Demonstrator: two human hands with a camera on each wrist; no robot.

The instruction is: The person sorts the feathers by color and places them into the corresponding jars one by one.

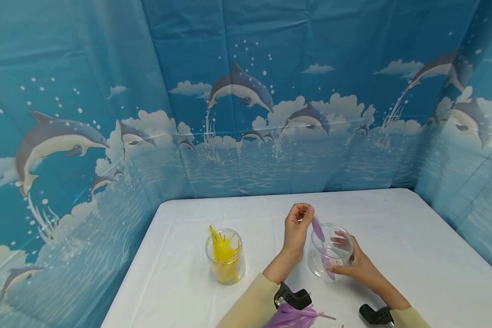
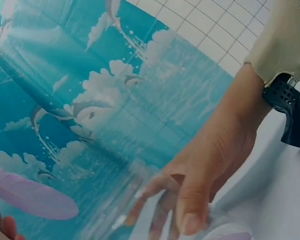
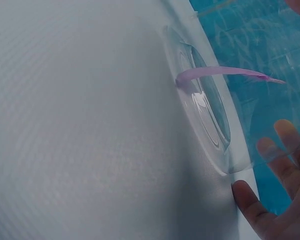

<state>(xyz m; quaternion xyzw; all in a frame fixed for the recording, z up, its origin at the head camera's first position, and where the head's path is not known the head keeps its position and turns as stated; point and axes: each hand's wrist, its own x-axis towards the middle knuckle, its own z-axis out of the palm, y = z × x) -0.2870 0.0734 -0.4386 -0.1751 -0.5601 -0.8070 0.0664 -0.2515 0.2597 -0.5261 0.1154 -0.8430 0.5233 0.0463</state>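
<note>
Right of centre, low in the head view: one purple feather [image 1: 318, 229], its quill pinched between the thumb and fingers of my left hand [image 1: 297, 232], its vane hanging at the rim of a clear jar [image 1: 315, 260].

Jar: grasped by my right hand [image 1: 358, 265], thumb on the near side, fingers spread and bent round the far wall.

Inside it: a second purple feather [image 1: 327, 263].

Bottom edge, centre-right: a bunch of purple feathers [image 1: 291, 317], partly cut off.

Left of my hands: another glass jar [image 1: 241, 269], upright, containing yellow feathers [image 1: 222, 250].

Both wrists: black devices [image 1: 294, 298], pale sleeves [image 1: 250, 305] behind.

Beneath: white table [image 1: 180, 255]; behind, dolphin-printed backdrop [image 1: 229, 36].

Left wrist view only: white gridded surface [image 2: 225, 30], upper right.

Right wrist view: the jar's thick base [image 3: 207, 117], clearer than overhead, the inner feather's broad end beside it, quill pointing right.
</note>
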